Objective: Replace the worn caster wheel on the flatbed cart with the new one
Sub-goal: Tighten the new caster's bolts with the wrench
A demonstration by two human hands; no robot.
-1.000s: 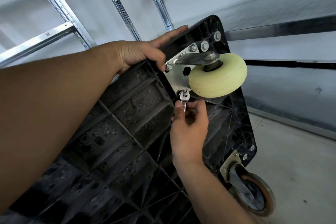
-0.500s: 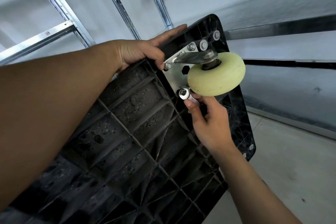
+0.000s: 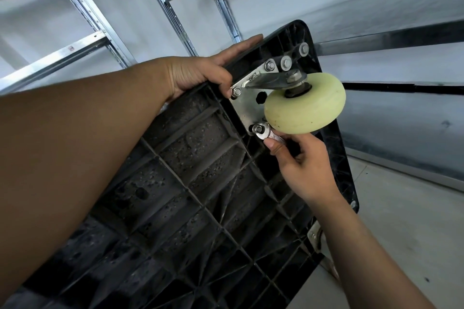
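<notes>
From my head camera, looking down: the flatbed cart (image 3: 188, 183) is tipped up on its side, ribbed black underside facing me, its far corner up by the metal shelving (image 3: 82, 40). My left hand (image 3: 198, 75) clamps that far edge, thumb wrapped onto the underside just beside the mounting plate (image 3: 247, 110), fingers lying over the rim. The caster wheel (image 3: 305, 108) sits on that plate at the far right, cream and clean-looking, so I judge it's the new one, though I can't tell from here whether I'm tightening or loosening. My right hand (image 3: 306, 165) pinches the handle of a small wrench (image 3: 270, 135) between thumb and fingertips, its head seated on the nut (image 3: 257, 129) at the plate's near corner, right under the wheel's rim. The handle is short, so I expect little leverage, and the wheel crowds the swing, so short strokes. The wheel looks hard and smooth and will likely spin if grabbed, so the steel bracket or plate is the place to hold. The cart is stiff plastic and bulky, and I reckon it could slide on the smooth floor (image 3: 401, 221) unless braced.
</notes>
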